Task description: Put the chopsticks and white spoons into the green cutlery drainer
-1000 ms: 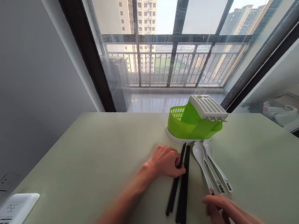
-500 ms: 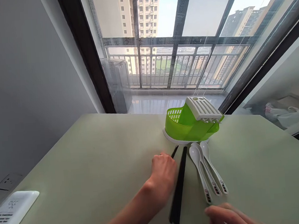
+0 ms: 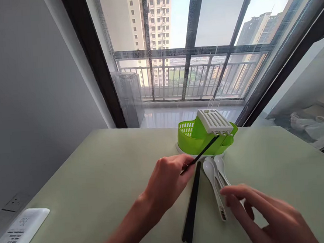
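Note:
My left hand (image 3: 168,176) is closed around black chopsticks (image 3: 205,150), raised off the table and tilted up to the right. Their far tips overlap the front of the green utensil holder (image 3: 191,141), which has a white slotted top. Below that hand, more black chopsticks (image 3: 193,208) lie together on the table. To their right rest three white spoons (image 3: 209,170), bowls toward the holder. My right hand (image 3: 268,210) hovers over the spoon handles, thumb and forefinger slightly apart, and I see nothing in it. It hides part of two spoons.
The pale green table (image 3: 100,185) ends at a large window (image 3: 174,61) behind the holder. A white device with a display (image 3: 22,229) lies at the left edge. A grey wall (image 3: 33,101) rises on the left.
My left hand has lifted chopsticks off the table and swung their tips right, toward the holder. My right hand has moved up and forward over the spoon handles.

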The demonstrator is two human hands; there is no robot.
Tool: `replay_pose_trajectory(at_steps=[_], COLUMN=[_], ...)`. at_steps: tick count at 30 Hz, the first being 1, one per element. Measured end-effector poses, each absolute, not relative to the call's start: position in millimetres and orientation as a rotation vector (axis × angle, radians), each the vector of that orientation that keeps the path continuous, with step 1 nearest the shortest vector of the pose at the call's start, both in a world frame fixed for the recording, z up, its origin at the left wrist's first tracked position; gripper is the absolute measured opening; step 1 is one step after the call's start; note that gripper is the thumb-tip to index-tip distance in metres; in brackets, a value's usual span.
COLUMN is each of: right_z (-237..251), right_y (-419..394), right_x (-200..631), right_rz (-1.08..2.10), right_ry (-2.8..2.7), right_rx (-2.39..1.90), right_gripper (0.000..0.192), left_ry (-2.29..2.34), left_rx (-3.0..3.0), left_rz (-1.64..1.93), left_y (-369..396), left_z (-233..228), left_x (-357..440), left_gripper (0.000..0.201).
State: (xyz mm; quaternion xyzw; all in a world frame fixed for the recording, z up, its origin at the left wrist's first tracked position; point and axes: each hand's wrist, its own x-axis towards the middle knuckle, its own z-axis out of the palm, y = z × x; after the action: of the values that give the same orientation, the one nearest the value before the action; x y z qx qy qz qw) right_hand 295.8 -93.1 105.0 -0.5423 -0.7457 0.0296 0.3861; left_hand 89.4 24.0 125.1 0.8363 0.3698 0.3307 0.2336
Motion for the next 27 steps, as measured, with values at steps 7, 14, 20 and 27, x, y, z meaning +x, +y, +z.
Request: replay_pose_trajectory(at_steps=[7, 14, 20, 27], right_z=[150, 179, 190, 201], right_y=[-51, -22, -14, -13], right_x=[292, 287, 285, 298], right_rz=[0.069, 0.211, 0.233, 0.142], right_ry=[-1.92, -2.054, -2.095, -2.107], right_rx=[-1.426, -1.373, -1.325, -1.373], right_gripper=[0.012, 0.035, 0.019, 0.031], left_ry=[0.838, 0.818, 0.797, 0.783], left_rx=[2.029, 1.945, 1.951, 1.763], left_rz=[1.258, 1.27, 1.235, 1.136], left_y=[27, 28, 26, 33], left_z=[103, 94, 85, 61], left_x=[93, 89, 87, 75], left_gripper=[0.014, 0.014, 0.01, 0.026])
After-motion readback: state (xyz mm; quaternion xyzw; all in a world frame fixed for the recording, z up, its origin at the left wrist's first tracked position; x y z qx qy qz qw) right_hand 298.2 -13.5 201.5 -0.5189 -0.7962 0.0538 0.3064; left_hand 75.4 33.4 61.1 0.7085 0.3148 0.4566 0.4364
